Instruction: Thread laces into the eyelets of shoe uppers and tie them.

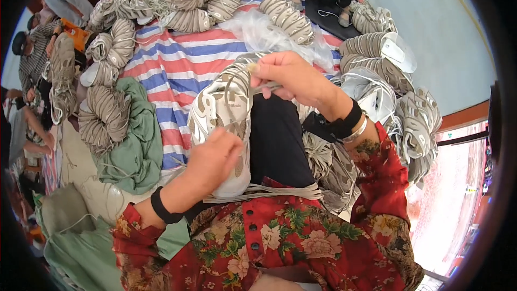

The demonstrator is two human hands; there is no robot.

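Observation:
A beige and white sneaker (235, 109) rests along my lap with its tongue facing up and grey-beige lace strands across its opening. My right hand (291, 77) is closed in a pinch at the shoe's far right side, gripping a shoelace (273, 85). Over the near part of the same sneaker, my left hand (214, 156) has its fingers curled together. What those fingers hold, if anything, is hidden. More loose laces (285, 190) lie in a bundle across my lap, by the dark trouser leg (276, 140).
Stacked sneakers (105, 118) line the left on green cloth (134, 153); more shoes (419, 124) crowd the right. A striped sheet (177, 59) covers the floor ahead, with clear plastic (253, 28) on it. Other people (37, 54) sit at the far left and far right.

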